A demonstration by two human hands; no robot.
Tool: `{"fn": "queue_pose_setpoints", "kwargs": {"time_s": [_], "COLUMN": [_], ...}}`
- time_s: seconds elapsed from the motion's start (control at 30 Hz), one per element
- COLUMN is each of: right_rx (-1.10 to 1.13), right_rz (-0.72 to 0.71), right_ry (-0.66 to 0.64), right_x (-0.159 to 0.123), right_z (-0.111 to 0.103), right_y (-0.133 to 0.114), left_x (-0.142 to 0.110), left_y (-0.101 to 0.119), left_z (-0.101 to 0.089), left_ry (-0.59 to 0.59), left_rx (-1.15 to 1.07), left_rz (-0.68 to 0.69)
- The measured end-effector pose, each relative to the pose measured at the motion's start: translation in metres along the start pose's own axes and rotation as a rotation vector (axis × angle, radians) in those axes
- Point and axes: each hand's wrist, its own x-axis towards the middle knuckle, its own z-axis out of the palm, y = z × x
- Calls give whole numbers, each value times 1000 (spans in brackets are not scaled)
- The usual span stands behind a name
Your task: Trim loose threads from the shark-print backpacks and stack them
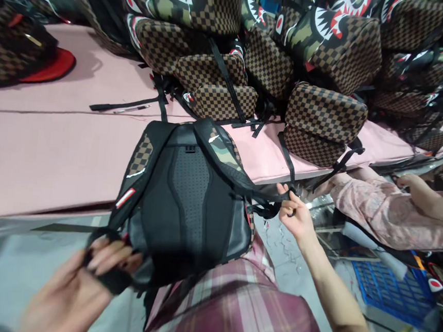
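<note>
A black backpack (187, 199) with brown checkered and camouflage trim lies across my lap and the table's edge, its padded back panel facing up. Both shoulder straps show. My left hand (99, 269) is closed around a black strap at the pack's lower left; it is a little blurred. On the right, my right hand (294, 211) grips the black webbing end of the right shoulder strap (239, 183), pulled out to the side. The strap passes partly behind my fingers there.
Piled checkered backpacks (327, 113) with shark-mouth prints line the back of the pink table (51, 156). A pen (131, 109) and a loose strap lie on it. Another person (380, 211) sits at the right, near a blue crate (393, 284) on the floor.
</note>
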Motion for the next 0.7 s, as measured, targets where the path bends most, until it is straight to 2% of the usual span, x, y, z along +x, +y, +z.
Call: {"fn": "queue_pose_setpoints", "kwargs": {"time_s": [0.07, 0.13, 0.17, 0.27, 0.33, 0.47, 0.6, 0.63, 0.7], "right_rx": [110, 165, 184, 213, 211, 155, -40, -96, -381], "right_rz": [22, 51, 61, 77, 90, 128, 158, 169, 159], "right_ry": [7, 74, 114, 195, 209, 252, 222, 197, 141], "right_x": [12, 22, 26, 37, 42, 53, 61, 63, 64], "right_z": [15, 16, 13, 0, -6, -4, -10, -17, -39], "right_y": [2, 6, 8, 13, 14, 13, 15, 13, 3], "left_x": [16, 32, 39, 51, 54, 59, 72, 74, 74], "left_y": [4, 2, 0, -7, -9, -8, -8, -5, 8], "left_z": [22, 40, 45, 47, 45, 47, 46, 43, 37], "left_ry": [112, 249, 277, 217, 177, 165, 153, 136, 69], "left_rx": [-64, -59, -40, -20, -32, -63, -64, -49, -1], "left_rz": [47, 101, 129, 196, 192, 153, 134, 127, 116]}}
